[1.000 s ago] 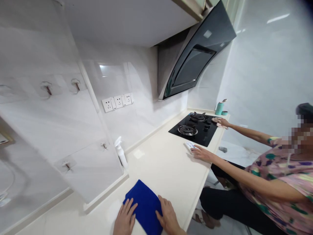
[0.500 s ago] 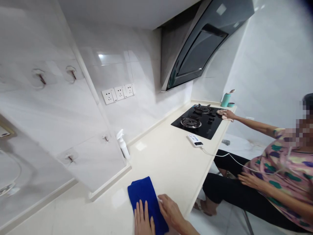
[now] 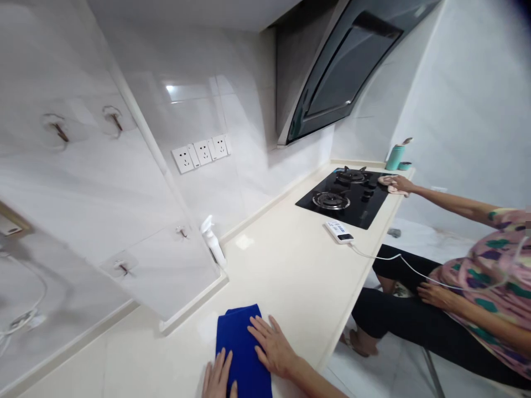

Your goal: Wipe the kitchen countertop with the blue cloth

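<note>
A folded blue cloth [image 3: 243, 345] lies flat on the cream countertop [image 3: 286, 276] at the bottom of the head view. My left hand [image 3: 218, 376] rests on its near left edge, fingers spread and partly cut off by the frame. Across the cloth's right side lies my right hand [image 3: 274, 345], its fingers stretched out and apart over the fabric. Neither hand grips the cloth.
A white spray bottle [image 3: 213, 243] stands by the wall corner. Farther along are a white power bank [image 3: 339, 232] with a cable and a black gas hob [image 3: 352, 202]. A seated co-worker's hand [image 3: 402, 184] holds a pale cloth [image 3: 390, 181] on the hob's edge, beneath a range hood [image 3: 352, 66].
My right hand has gone from the cloth's right edge to lying open on top of it. My left hand has shifted left toward the cloth's left edge. The view has turned slightly.
</note>
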A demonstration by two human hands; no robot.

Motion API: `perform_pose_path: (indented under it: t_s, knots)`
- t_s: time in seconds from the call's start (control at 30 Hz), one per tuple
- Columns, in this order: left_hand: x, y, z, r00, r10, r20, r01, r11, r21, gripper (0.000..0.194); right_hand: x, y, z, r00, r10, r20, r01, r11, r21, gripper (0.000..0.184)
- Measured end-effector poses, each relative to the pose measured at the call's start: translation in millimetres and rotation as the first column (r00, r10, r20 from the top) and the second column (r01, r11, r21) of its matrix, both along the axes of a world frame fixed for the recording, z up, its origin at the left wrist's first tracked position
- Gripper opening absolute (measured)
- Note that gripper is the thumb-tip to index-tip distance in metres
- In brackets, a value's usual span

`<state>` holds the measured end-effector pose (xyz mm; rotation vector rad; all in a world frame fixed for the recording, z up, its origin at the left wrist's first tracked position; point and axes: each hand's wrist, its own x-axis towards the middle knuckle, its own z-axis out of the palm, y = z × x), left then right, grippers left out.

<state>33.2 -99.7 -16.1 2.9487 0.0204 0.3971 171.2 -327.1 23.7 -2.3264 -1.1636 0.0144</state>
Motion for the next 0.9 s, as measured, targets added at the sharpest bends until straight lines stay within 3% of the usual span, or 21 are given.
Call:
perform_pose_path:
  t_s: [0.1, 0.17, 0.27, 0.37, 0.47, 0.57, 0.77, 0.9]
  knots:
    - [24.6, -28.8, 25.7, 1.000, 0.018, 0.015, -0.017, 1.000, -0.021, 0.061, 9.1, -3.5, -5.0, 1.000, 0.012, 0.026, -0.013, 1.000, 0.026, 0.057]
    - [37.8, -53.7, 32.5, 1.000, -0.012, -0.005, 0.012, 1.000, -0.005, 0.060, 11.7, -13.1, -17.6, 0.990, -0.098, 0.101, 0.091, 0.993, 0.079, 0.054]
    - [45.7, -83.5, 26.8, 1.000, -0.004, -0.010, 0.005, 0.999, 0.051, 0.060, 8.6, -41.1, -44.3, 0.903, -0.349, 0.249, 0.309, 0.933, 0.187, 0.055]
    - [50.6, -95.7, 21.4, 1.000, 0.011, -0.026, -0.009, 0.998, 0.054, 0.063, 2.2, -72.1, -62.6, 0.829, -0.423, 0.365, 0.376, 0.906, 0.196, 0.057]
    - [67.9, -95.2, 28.0, 0.996, -0.042, -0.075, 0.042, 0.999, -0.002, 0.064, -2.1, -86.1, -64.8, 0.826, -0.398, 0.399, 0.379, 0.916, 0.131, 0.057]
    - [99.0, -88.7, 38.5, 0.992, -0.077, -0.095, 0.072, 0.996, -0.059, 0.063, -3.6, -83.9, -60.8, 0.826, -0.419, 0.376, 0.408, 0.906, 0.112, 0.056]
    - [164.1, -57.4, 52.2, 0.985, -0.121, -0.122, 0.110, 0.989, -0.095, 0.060, -1.5, -83.6, -67.6, 0.831, -0.403, 0.383, 0.375, 0.915, 0.148, 0.059]
    - [181.5, -39.5, 53.2, 0.985, -0.128, -0.117, 0.113, 0.985, -0.131, 0.056, 3.5, -89.0, -72.0, 0.829, -0.374, 0.415, 0.354, 0.926, 0.128, 0.063]
